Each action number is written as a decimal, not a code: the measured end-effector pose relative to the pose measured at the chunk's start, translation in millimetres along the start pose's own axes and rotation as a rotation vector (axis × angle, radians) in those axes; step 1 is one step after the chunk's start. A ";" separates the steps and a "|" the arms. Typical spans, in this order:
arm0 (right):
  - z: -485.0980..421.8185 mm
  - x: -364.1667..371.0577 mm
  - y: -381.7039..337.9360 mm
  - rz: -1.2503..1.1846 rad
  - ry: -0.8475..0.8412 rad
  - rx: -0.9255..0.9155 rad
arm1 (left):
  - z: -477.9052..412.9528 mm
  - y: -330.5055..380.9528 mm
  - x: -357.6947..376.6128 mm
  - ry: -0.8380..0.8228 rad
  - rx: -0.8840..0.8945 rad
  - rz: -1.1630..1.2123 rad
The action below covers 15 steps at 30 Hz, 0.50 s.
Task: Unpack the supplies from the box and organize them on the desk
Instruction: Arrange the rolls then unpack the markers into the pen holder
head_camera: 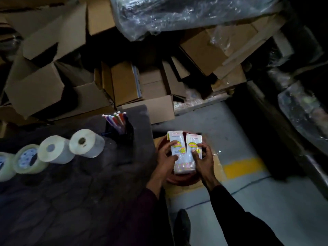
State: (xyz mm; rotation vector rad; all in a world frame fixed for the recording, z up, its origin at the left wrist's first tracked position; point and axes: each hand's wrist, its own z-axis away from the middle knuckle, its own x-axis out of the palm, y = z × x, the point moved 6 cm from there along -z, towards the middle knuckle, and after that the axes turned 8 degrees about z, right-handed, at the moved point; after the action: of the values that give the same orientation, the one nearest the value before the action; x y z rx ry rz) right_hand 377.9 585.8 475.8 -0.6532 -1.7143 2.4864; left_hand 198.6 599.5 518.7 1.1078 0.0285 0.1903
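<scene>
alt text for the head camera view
The left hand grips one white plastic packet with a yellow label and the right hand a second packet, side by side over a round red object beside a dark cloth-covered desk. On it stand a row of tape rolls and a dark cup of coloured pens; brown cardboard boxes behind.

Left hand (166, 156), right hand (203, 158) forward, gripping packets (176, 139).

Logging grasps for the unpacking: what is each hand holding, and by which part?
The left hand grips the left white packet by its lower left edge. The right hand grips the right white packet by its lower right edge.
</scene>
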 end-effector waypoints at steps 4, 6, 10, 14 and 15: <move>-26.5 14.4 34.1 0.120 -0.054 0.005 | -16.2 -39.2 11.6 0.264 -0.144 -0.076; -32.4 25.3 48.3 0.181 -0.120 0.020 | -26.1 -59.5 12.3 0.328 -0.238 -0.133; -39.7 43.0 74.4 0.313 -0.207 0.044 | -46.8 -75.4 13.2 0.366 -0.241 -0.151; -43.0 50.6 89.3 0.340 -0.217 0.155 | -60.7 -89.6 11.6 0.388 -0.211 -0.185; -44.5 52.5 91.9 0.344 -0.216 0.164 | -65.1 -95.8 12.3 0.393 -0.208 -0.189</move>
State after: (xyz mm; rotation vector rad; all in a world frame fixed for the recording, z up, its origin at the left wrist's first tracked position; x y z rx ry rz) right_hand 364.3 604.2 363.3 -0.7421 -1.5457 2.9952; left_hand 216.3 617.8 405.1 0.8415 0.4528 0.2333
